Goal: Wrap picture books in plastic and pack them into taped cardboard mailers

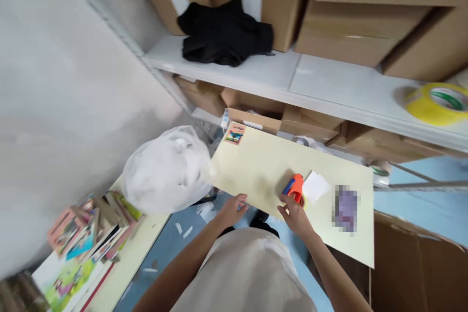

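Note:
My left hand [233,210] hovers at the near edge of the cream table [252,161], its fingers loosely bent and apart with nothing in them. My right hand [295,217] is at the same edge further right, thumb and fingers apart. Its fingertips overlap the near side of an orange and blue tape dispenser [298,185]; whether they touch it I cannot tell. Beside the dispenser lie white paper sheets [316,186]. Further right is a blurred-out purple item [346,208]. A small printed booklet or card [234,134] lies in the table's far left corner.
Left of the table stands a bulging white plastic bag [170,170]. Several books [98,226] are piled on a side table. A shelf [278,73] across the back bears cardboard boxes [361,29], a black garment [226,34] and yellow tape [437,105]. An open carton [417,263] stands at right.

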Tool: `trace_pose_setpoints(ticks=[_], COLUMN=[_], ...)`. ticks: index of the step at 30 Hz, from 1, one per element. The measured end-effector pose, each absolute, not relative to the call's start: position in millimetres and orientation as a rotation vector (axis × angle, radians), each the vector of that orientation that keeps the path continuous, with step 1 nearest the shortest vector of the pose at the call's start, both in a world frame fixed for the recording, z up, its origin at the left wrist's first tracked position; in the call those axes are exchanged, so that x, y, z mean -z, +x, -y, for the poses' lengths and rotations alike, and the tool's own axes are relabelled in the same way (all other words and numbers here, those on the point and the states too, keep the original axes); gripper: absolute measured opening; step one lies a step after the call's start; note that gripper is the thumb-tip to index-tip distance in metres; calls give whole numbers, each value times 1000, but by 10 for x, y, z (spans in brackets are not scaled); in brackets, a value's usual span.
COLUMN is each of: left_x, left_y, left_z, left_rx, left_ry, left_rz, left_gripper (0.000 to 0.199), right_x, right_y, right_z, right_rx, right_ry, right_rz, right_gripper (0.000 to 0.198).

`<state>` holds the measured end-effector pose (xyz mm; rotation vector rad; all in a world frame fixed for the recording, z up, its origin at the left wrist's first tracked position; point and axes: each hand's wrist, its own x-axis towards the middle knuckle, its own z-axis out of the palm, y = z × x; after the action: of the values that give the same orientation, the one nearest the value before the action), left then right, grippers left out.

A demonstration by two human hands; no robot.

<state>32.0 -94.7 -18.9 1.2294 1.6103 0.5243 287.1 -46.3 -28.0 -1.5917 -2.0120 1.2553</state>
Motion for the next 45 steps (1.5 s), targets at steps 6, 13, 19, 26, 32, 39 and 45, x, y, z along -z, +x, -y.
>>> trace_pose_setpoints(ticks=[6,13,19,26,32,39,45], left_x=[86,102,41,-20,-28,-211,-247], left_y=[-362,-1272,-1758,-1885,-1850,-2012,-2105], left_z=[1509,2125,2068,1999,1992,1774,1503], left_rx=[-820,-1011,-1036,-742,-651,-1021,-1412], left_ry=[1144,1081,1276,1112,1017,1009,782], left_rz=[-1731,-1874,-1958,-2490,-2490,-2544,-2558], left_gripper=[34,33,33,29,37,29,39], right_x=[253,144,74,2,-32,-148,-406], right_y=[2064,689,-328,-946,-1336,-1372,-1409], right_z=[610,749,653,506,475,125,-107], right_rx=[-1203,-1097,-653,-436,-498,-867,-1219], right_ry=[-1438,-999,-790,-375,27,-31,-192], right_rz=[2293,2786,3084,3221,3257,2931,2573], right_gripper=[35,35,35,36,37,34,15])
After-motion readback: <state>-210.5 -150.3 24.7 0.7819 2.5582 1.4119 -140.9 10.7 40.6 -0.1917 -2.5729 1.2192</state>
